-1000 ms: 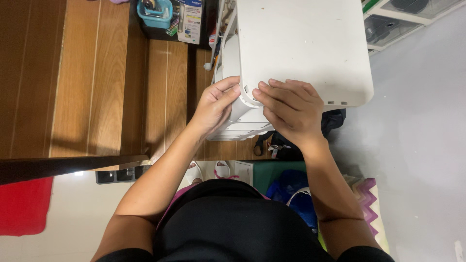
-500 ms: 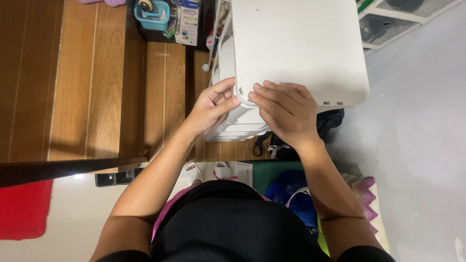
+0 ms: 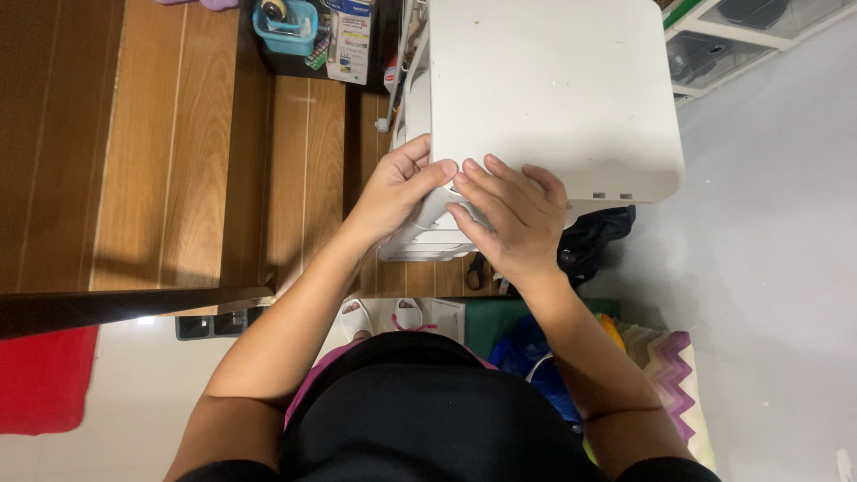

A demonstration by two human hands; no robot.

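Note:
A white plastic box-shaped appliance (image 3: 544, 89) with a flat lid stands in front of me, seen from above. My left hand (image 3: 397, 192) grips its near left corner, fingers curled over the lid's edge. My right hand (image 3: 511, 214) lies over the near edge beside it, fingers pressing on the rim where the lid meets the ribbed lower body (image 3: 428, 236). The fingertips of both hands touch each other at the corner. What sits under the fingers is hidden.
Wooden stairs (image 3: 178, 152) fill the left side. A teal basket (image 3: 286, 25) and a carton (image 3: 350, 36) stand at the top. A dark bag (image 3: 596, 241) and colourful cloths (image 3: 669, 375) lie on the grey floor (image 3: 768, 268) at right; a red mat (image 3: 40, 379) is at left.
Both hands stay on the appliance's near corner; the fingers have shifted slightly along the lid edge. The view has drifted a little.

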